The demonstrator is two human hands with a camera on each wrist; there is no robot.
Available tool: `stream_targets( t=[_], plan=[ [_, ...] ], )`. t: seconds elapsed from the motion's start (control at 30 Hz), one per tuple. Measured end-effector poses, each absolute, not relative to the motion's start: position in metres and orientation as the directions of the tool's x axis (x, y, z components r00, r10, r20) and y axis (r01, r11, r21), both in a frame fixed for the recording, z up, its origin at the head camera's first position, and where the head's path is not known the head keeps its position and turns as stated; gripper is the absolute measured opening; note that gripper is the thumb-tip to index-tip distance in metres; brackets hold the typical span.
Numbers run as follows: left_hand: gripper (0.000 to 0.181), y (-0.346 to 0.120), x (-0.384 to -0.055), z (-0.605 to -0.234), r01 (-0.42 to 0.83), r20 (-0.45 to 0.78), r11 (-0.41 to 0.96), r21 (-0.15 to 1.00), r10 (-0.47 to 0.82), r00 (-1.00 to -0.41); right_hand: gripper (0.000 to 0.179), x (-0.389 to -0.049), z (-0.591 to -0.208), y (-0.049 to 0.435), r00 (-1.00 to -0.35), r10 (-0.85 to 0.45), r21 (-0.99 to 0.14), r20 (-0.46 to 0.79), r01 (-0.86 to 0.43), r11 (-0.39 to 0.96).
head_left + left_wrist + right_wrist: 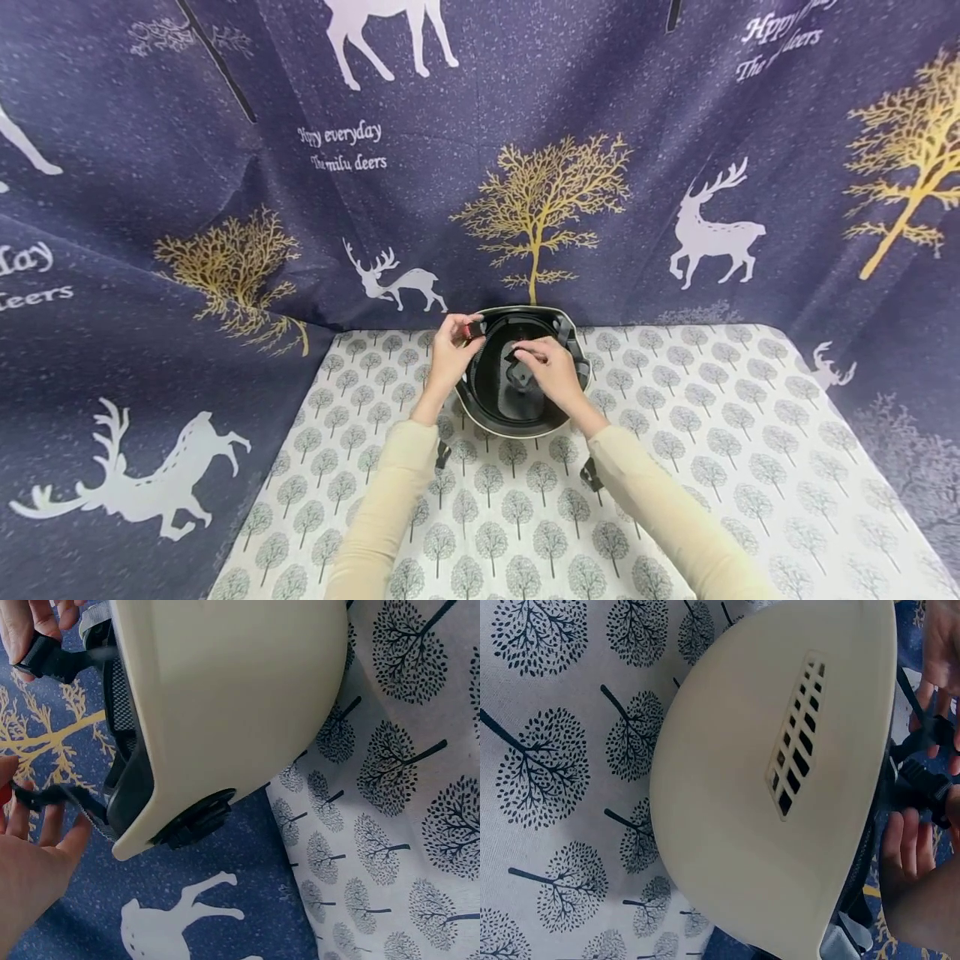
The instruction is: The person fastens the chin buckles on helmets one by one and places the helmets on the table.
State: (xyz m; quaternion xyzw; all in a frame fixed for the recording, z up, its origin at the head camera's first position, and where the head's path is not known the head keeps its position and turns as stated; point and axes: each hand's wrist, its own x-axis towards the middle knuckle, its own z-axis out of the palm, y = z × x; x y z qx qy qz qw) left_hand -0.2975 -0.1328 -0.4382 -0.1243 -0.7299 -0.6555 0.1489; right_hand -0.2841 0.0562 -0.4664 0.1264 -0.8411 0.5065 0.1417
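Observation:
A cream helmet (232, 690) rests upside down, its black interior (487, 392) facing up in the head view. My left hand (448, 358) is at the helmet's left rim. Its thumb and fingers pinch a strap buckle with a red part (472, 331); the attached black strap (56, 796) runs to the helmet edge in the left wrist view. Over the opening, my right hand (557, 373) pinches a black buckle (926, 784) on the other strap. The two buckle pieces are apart. In the right wrist view, the right fingers partly hide their buckle.
Under the helmet lies a white tablecloth (517, 508) with grey tree prints. A dark blue deer-print curtain (420, 192) hangs right behind the table. The shell carries a black round knob (199, 817) and a slotted vent (799, 742). Black wrist cameras (590, 475) sit by both forearms.

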Motion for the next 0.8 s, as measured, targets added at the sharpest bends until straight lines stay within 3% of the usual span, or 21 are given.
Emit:
stream_targets(
  t=[0.2,0.43,0.8],
  plan=[
    [0.027,-0.128,-0.283,-0.419,0.344,0.344,0.171,0.923,0.03,-0.939,0.017,-0.287,-0.464,0.057,-0.926,-0.038,-0.836,0.377,-0.357,0.417],
    [0.03,-0.131,-0.302,-0.445,0.365,0.364,0.213,0.906,0.049,-0.93,0.018,-0.286,-0.46,0.056,-0.938,0.001,-0.873,0.346,-0.322,0.366],
    [0.029,-0.131,-0.304,-0.453,0.393,0.362,0.318,0.863,0.155,-0.919,0.018,-0.29,-0.458,0.056,-0.94,0.052,-0.908,0.337,-0.31,0.281]
  ],
)
